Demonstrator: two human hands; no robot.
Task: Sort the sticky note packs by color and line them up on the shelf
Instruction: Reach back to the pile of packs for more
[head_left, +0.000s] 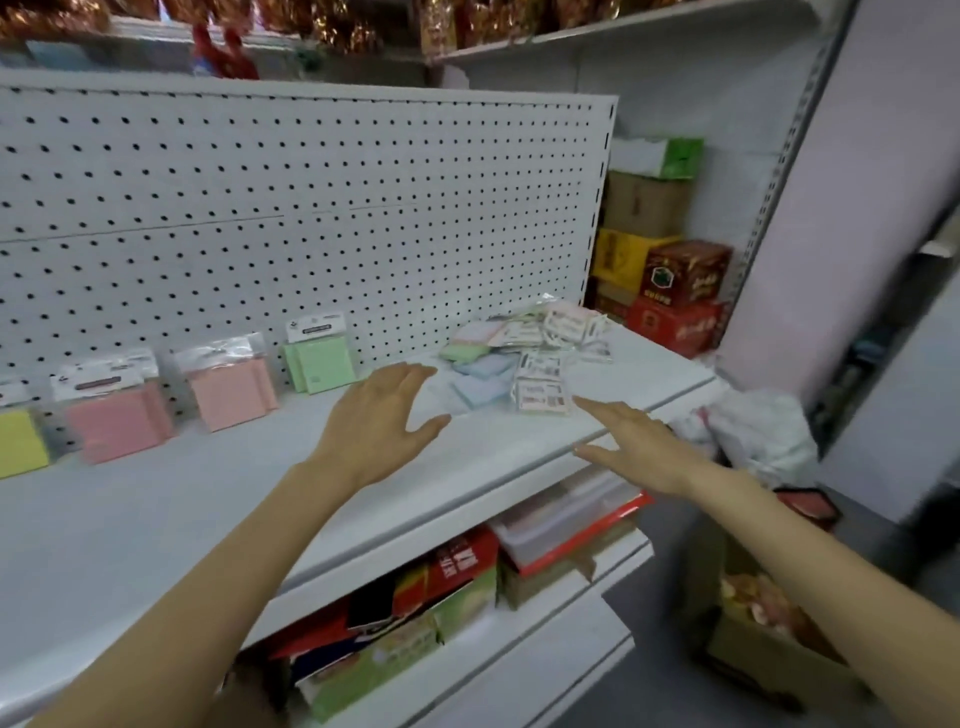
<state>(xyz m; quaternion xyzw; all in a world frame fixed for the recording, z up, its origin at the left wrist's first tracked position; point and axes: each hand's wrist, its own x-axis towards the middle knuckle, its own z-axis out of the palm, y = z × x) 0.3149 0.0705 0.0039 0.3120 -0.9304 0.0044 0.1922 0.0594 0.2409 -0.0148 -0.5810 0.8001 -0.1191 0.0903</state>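
Note:
Sticky note packs lean against the pegboard along the white shelf (218, 499): a yellow pack (18, 441) at the far left, two pink packs (117, 421) (231, 392), then a green pack (322, 364). An unsorted pile of packs (524, 358), with green, blue and pink ones, lies at the shelf's right end. My left hand (379, 421) hovers over the shelf with fingers spread, just left of the pile and holding nothing. Fingers straight, my right hand (634, 447) reaches toward the pile's front edge from over the shelf lip, empty.
The pegboard (311, 208) backs the shelf. Stacked cartons (670, 291) stand behind the shelf's right end. A white plastic bag (753, 431) lies right of the shelf. Boxed goods (467, 571) fill the lower shelf, and an open cardboard box (763, 623) sits on the floor.

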